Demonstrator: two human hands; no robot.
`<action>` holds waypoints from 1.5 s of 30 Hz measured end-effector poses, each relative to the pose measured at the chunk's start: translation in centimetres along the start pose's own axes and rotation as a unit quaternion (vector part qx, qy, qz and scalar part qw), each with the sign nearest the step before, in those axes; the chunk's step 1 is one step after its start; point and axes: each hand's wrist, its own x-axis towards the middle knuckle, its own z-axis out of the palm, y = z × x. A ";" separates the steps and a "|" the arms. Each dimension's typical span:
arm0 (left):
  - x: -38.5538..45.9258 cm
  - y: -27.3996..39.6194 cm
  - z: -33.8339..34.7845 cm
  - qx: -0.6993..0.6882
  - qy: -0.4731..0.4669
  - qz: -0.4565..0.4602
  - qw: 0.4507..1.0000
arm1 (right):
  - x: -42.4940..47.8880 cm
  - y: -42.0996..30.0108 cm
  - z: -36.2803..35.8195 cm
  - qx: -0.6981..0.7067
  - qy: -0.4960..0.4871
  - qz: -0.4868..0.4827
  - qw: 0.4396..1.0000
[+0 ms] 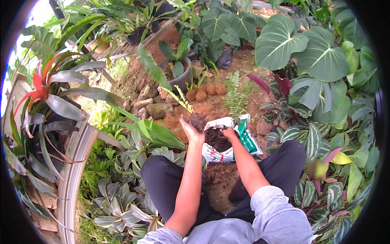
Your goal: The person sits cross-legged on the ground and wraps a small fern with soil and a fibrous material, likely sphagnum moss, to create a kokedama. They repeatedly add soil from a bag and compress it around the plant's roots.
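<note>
My left hand (193, 129) cups a brown root ball (198, 121) from below and the side. A small fern with yellow-green fronds (185, 102) grows up out of it, tilted to the left. Right beside it, an open plastic bag (213, 155), white and green with printing, lies on the ground. Dark potting soil (218, 141) shows through its wide opening. My right hand (229, 133) reaches into the bag at the soil, its fingertips partly hidden; whether they grip any soil is unclear.
Behind the bag sit several round coconut-fibre balls (210, 89) and a green fern (236, 94). A potted plant (180, 71) and rocks (158, 110) stand further back. Striped-leaf plants (313, 141) crowd the right; a metal-edged bench (71, 174) with a red bromeliad (41, 88) borders the left.
</note>
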 end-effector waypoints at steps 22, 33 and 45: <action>-2.5 0.5 3.6 0.119 -0.069 -0.054 0.989 | -15.8 -19.6 -15.3 0.472 -0.226 -0.018 0.852; -1.9 0.7 -0.6 0.137 -0.091 -0.078 0.983 | -18.4 -19.9 -16.0 0.519 -0.242 -0.061 0.817; -1.2 -1.2 -3.0 0.240 -0.087 0.009 0.967 | -19.8 -21.2 -14.5 0.522 -0.264 -0.083 0.807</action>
